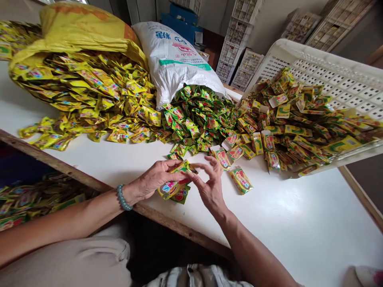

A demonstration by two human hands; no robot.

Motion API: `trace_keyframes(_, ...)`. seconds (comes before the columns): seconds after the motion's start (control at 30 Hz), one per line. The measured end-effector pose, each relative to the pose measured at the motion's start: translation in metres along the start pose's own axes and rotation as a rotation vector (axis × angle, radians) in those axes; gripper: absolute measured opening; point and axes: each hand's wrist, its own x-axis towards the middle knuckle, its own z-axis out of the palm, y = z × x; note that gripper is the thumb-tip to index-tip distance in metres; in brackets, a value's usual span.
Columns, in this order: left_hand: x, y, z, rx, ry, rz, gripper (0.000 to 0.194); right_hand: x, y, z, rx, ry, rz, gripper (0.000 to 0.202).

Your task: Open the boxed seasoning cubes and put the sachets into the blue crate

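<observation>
My left hand (154, 179), with a bracelet at its wrist, is closed around a small yellow-green printed carton (169, 189) held slantwise near the table's front edge. My right hand (208, 181) has its thumb and index finger at the carton's upper end; its other fingers are curled and raised. Just below the carton is a green sachet (181, 195), partly covered by it. To the right, another small carton (241, 180) lies on the white table (269, 211). An open-ended carton (221, 157) sits just behind my right fingers.
A yellow sack (89, 28) spills yellow sachets (98, 87) at the left. Beside it, a white sack (179, 52) spills green sachets (200, 115). A tipped white plastic basket (335, 75) pours out cartons at the right. More packets (38, 199) lie below the table's left edge. Crates (239, 36) stand behind.
</observation>
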Motion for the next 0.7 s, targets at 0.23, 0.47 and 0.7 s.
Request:
trace_keyframes(0.23,-0.001,0.005,-0.002,0.004,0.006,0.009,0.042,0.008,0.001,-0.006,-0.053,0.053,-0.030,0.027)
trace_keyframes(0.47,-0.004,0.000,0.001,0.120,0.023,0.106,0.034,0.003,0.010,0.000,0.063,-0.014,0.131,0.025)
trace_keyframes(0.7,-0.003,-0.003,0.000,0.196,0.102,0.143,0.032,0.011,0.035,0.006,0.090,-0.120,0.091,0.026)
